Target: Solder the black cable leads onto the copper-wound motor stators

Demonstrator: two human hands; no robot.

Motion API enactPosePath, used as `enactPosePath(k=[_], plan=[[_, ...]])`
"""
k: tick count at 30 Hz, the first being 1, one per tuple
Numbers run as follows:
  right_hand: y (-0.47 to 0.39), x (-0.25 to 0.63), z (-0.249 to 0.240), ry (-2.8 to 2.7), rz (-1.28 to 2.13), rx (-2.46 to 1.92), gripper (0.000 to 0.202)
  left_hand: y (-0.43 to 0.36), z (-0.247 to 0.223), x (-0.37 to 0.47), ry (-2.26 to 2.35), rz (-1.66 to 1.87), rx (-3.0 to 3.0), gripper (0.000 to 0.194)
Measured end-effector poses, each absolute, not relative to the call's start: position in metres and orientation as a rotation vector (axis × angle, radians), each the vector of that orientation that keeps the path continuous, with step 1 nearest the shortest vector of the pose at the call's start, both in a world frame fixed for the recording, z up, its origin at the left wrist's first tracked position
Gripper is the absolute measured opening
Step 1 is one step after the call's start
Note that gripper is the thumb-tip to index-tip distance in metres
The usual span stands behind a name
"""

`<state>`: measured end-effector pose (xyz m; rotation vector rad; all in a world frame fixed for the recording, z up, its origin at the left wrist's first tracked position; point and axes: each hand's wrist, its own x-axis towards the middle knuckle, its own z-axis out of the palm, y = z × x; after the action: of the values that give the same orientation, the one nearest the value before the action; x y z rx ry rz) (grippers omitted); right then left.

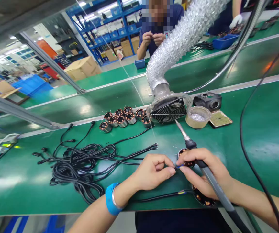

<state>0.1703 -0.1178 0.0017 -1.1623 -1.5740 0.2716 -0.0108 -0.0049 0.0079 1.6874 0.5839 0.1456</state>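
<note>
My left hand (pixel 151 171), with a blue band at the wrist, pinches one end of a thin blue wire (pixel 179 166). Facing it, my right hand (pixel 212 171) has thumb and forefinger closed at the other end of this wire. A soldering iron (pixel 190 144) also rests in my right hand, its metal tip pointing up and left toward the fan. Partly hidden beneath that hand is a copper-wound motor stator (pixel 204 198); more copper windings (pixel 182 152) show behind the fingers. Below the hands, a black cable (pixel 154 196) with coloured wires at its end runs to the stator.
Coiled black cables (pixel 78 168) cover the left bench. Several stators (pixel 121 120) stand behind them. A fume extractor fan (pixel 170 111) on a foil duct (pixel 175 42), a solder cup (pixel 197 117), a sponge tray (pixel 220 118) and an iron holder (pixel 208 101) stand ahead. A co-worker (pixel 151 40) sits opposite.
</note>
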Motion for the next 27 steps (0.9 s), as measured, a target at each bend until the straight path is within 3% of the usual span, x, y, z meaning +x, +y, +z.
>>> enactPosePath(k=[3, 7, 9, 18, 27], plan=[[-0.12, 0.181, -0.003, -1.588, 0.142, -1.195, 0.026, -0.005, 0.004, -0.012, 0.632, 0.179, 1.673, 0.033], [-0.114, 0.232, -0.021, -1.508, -0.446, -1.507, 0.025, 0.0, 0.003, -0.008, 0.615, 0.242, 1.606, 0.033], [-0.107, 0.26, -0.033, -1.543, -0.543, -1.6, 0.021, 0.003, 0.004, -0.004, 0.574, 0.318, 1.59, 0.035], [-0.095, 0.282, -0.056, -1.777, -0.454, -1.748, 0.019, 0.0, -0.003, 0.005, 0.559, 0.244, 1.231, 0.054], [-0.09, 0.279, -0.051, -1.951, -0.305, -1.751, 0.021, -0.008, 0.007, 0.006, 0.592, 0.246, 1.308, 0.047]])
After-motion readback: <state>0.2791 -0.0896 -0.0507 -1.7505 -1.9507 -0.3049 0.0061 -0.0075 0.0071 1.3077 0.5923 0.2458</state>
